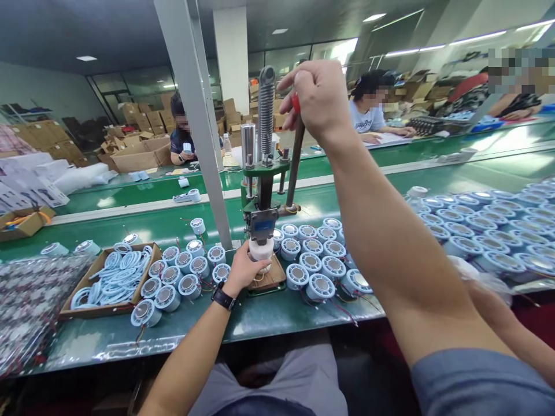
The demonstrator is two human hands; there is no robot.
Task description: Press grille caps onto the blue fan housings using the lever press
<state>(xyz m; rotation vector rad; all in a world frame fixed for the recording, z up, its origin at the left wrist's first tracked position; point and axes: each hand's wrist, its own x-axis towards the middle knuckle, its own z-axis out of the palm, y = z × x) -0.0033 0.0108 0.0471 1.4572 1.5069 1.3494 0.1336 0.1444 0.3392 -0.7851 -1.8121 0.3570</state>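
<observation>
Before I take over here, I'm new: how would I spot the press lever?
On the green bench, find the upright press. Right of its coiled spring, the dark lever rises into the right hand. Unlike the spring, it's a plain rod, red near its top.

Factory hall with a dark ceiling [125,26] carrying small square lamps [87,58]; strip lights [477,38] run in slanting lines at upper right. A pale wall [41,89] closes the left side, with a low shelf [23,110] before it. Framed glazing [151,80] spans the rear, and a bright window [346,49] lies right of centre. A white pillar [229,58] stands behind a grey post [186,81]. Cardboard boxes [143,155] crowd the middle distance, beyond the long green surface [281,315].
</observation>
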